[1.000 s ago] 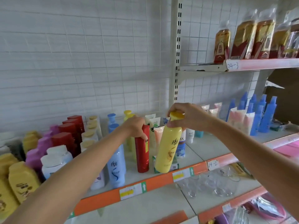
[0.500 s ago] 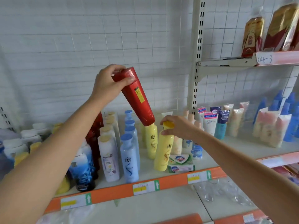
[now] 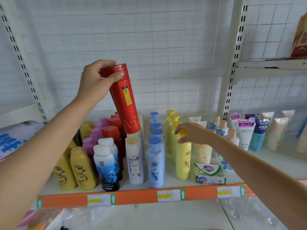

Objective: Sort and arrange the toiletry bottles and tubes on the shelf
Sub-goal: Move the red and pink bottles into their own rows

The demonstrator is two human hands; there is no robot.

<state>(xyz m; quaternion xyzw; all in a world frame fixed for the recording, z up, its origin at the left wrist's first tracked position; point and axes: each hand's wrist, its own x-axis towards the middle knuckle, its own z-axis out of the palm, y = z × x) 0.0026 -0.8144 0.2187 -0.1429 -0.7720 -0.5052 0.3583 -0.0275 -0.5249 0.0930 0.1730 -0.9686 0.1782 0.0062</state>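
red bottle (image 3: 124, 100) gripped aloft by left hand (image 3: 96, 83), right hand (image 3: 193, 133) pinching yellow bottle (image 3: 182, 156) cap

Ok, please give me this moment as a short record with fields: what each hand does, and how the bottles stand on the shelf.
left hand: grips the cap end of a red bottle, lifted and tilted above the rows
right hand: fingers on the cap of the front yellow bottle, which stands upright
rows on the shelf: sorted by colour, front to back
front of shelf: Pantene bottle, pale blue bottle, Safeguard soap boxes
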